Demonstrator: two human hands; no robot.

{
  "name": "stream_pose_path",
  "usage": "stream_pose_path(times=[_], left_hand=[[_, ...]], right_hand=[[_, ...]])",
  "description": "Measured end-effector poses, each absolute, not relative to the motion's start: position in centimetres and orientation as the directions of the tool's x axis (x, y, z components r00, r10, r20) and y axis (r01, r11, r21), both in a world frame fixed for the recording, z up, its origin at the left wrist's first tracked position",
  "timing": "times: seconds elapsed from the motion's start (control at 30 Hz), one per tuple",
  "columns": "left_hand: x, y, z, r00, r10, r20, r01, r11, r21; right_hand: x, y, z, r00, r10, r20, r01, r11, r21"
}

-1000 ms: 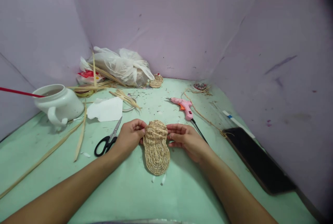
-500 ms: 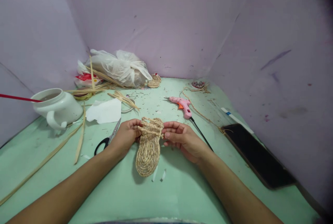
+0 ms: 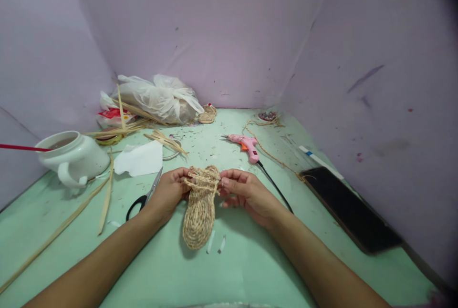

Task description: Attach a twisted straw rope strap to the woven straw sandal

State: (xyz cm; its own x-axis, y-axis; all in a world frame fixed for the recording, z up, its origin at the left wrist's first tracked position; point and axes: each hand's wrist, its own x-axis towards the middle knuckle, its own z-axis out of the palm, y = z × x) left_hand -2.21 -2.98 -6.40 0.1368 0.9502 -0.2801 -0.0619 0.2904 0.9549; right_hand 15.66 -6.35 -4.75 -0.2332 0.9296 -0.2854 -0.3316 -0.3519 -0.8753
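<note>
A small woven straw sandal [image 3: 199,210] is held tilted above the green table [image 3: 250,270], its toe end with straps away from me. My left hand [image 3: 168,193] pinches the sandal's left edge near the straps. My right hand [image 3: 246,193] grips the right edge at the same end, fingers curled. Black-handled scissors [image 3: 145,196] lie just left of my left hand. Two small white scraps [image 3: 216,243] rest on the table under the sandal's heel.
A pink glue gun [image 3: 245,145] with a black cord lies behind my right hand. A white pot [image 3: 77,158], white paper [image 3: 139,159], straw strips [image 3: 107,193] and a plastic bag [image 3: 157,98] fill the left. A dark phone [image 3: 348,208] lies right. Lilac walls enclose the table.
The sandal went from lying flat on the table to being lifted and turned onto its side, between both hands. Both hands shifted slightly left.
</note>
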Motion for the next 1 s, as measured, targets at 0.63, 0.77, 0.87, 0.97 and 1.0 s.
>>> stream_pose_path(times=[0.63, 0.77, 0.87, 0.97, 1.0], left_hand=[[-1.6, -4.5, -5.8, 0.229, 0.945, -0.231, 0.006, 0.237, 0.972], [-1.7, -4.5, -5.9, 0.210, 0.957, -0.202, -0.014, 0.210, 0.978], [-1.8, -4.5, -6.0, 0.207, 0.961, -0.183, -0.026, 0.192, 0.981], [-1.7, -4.6, -6.0, 0.213, 0.961, -0.176, -0.036, 0.188, 0.982], [-1.7, -4.6, -5.9, 0.215, 0.961, -0.176, -0.042, 0.189, 0.981]], right_hand=[[16.3, -6.2, -5.3, 0.094, 0.988, 0.126, 0.448, 0.071, -0.891], [16.1, -6.2, -5.5, 0.062, 0.991, 0.119, 0.457, 0.078, -0.886], [16.0, -6.3, -5.6, 0.072, 0.987, 0.141, 0.505, 0.086, -0.859], [16.0, -6.7, -5.5, 0.126, 0.929, 0.347, 0.596, 0.208, -0.775], [16.1, -6.9, -5.3, 0.124, 0.885, 0.448, 0.624, 0.281, -0.729]])
